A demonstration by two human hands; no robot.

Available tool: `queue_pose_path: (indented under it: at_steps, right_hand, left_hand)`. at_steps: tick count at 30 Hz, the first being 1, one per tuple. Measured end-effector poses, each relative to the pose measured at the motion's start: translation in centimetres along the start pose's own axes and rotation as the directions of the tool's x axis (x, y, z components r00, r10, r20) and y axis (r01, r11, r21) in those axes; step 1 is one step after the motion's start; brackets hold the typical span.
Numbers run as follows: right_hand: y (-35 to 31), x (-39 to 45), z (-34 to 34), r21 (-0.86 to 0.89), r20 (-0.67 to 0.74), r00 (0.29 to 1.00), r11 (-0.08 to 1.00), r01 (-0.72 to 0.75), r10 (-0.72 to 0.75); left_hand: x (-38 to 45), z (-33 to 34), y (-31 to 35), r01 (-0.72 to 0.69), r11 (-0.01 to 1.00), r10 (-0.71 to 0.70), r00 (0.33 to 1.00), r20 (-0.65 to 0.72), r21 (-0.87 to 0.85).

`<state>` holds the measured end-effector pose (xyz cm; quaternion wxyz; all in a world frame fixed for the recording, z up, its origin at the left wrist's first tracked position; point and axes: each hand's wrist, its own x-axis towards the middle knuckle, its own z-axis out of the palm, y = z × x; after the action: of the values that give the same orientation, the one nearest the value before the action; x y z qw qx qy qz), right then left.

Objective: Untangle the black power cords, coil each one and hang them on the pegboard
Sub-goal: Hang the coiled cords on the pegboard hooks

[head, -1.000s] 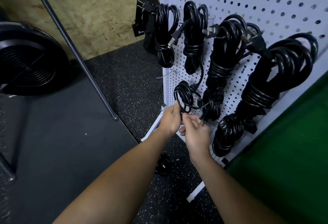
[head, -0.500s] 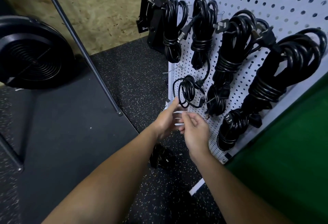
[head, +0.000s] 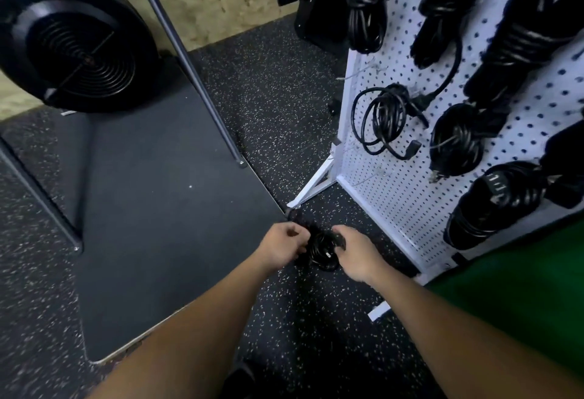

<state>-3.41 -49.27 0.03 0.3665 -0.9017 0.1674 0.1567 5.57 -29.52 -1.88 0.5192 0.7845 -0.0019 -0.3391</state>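
cord on floor: small black bundle [head: 322, 251] lying on the speckled floor [head: 275, 89], right between both hands
left hand [head: 282, 245]: fingers curled onto the bundle's left edge
right hand [head: 355, 251]: fingers curled onto its right edge, nearer the pegboard [head: 407, 196]
grip: can't tell if it's lifted yet
room: board up and right, free hooks low on it, looks reachable

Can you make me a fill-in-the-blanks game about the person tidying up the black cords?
1. Both hands reach down to a black cord bundle lying on the ____.
2. The coiled cords already put away hang on a white ____.
3. The left hand and right hand are on opposite ____ of the bundle.
4. The big round fan at the far left is coloured ____.

Missing words: floor; pegboard; sides; black
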Motion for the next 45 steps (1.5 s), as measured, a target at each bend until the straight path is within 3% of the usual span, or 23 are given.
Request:
queue_pose_path:
  at_steps: [9,13,17,23,26,29,33,36,41,45]
  right_hand:
    - [1.7,5.5,3.7,-0.163,0.171,0.980,0.984,-0.078,0.106]
    - [3.3,6.1,4.3,-0.104,0.087,0.984,0.983,-0.149,0.158]
    - [4.3,4.5,3.0,0.025,0.004,0.992,0.991,-0.130,0.130]
    - [2.1,1.1,-1.5,0.206,-0.122,0.987,0.975,-0.080,0.107]
    - [-0.3,-0.6,-3.1,0.303,-0.196,0.974,0.952,-0.049,0.112]
    - [-3.1,-2.2,-4.5,0.305,-0.345,0.934,0.952,0.019,0.092]
    - [-6.5,-4.1,-5.8,0.383,-0.438,0.890,0.922,0.058,0.126]
    - [-9.0,-5.1,-6.2,0.468,-0.461,0.870,0.881,0.069,0.177]
    - [-12.9,-6.5,-8.1,0.551,-0.510,0.856,0.797,0.247,0.087]
    - [-15.3,-7.2,-9.9,0.555,-0.536,0.843,0.773,0.307,0.050]
  left_hand:
    - [2.1,2.7,-6.9,0.100,0.987,-0.100,0.995,-0.005,0.123]
    - [2.1,4.2,-7.8,0.113,0.988,-0.111,0.994,-0.025,0.109]
    - [1.4,5.0,-7.6,0.105,0.987,-0.097,0.993,-0.070,0.123]
    - [-1.3,3.7,-2.6,-0.105,0.993,0.112,0.985,-0.134,0.056]
    - [-3.0,2.2,0.2,-0.199,0.979,0.195,0.975,-0.108,-0.031]
    - [-4.6,0.4,2.7,-0.234,0.960,0.227,0.972,-0.061,-0.156]
    - [-6.9,-1.2,5.7,-0.272,0.918,0.287,0.958,0.012,-0.289]
    - [-7.7,-2.2,7.5,-0.385,0.899,0.379,0.923,-0.066,-0.208]
    - [-7.8,-4.3,11.9,-0.423,0.825,0.398,0.906,-0.145,-0.375]
    - [-6.8,-5.7,16.6,-0.512,0.788,0.479,0.859,-0.182,-0.343]
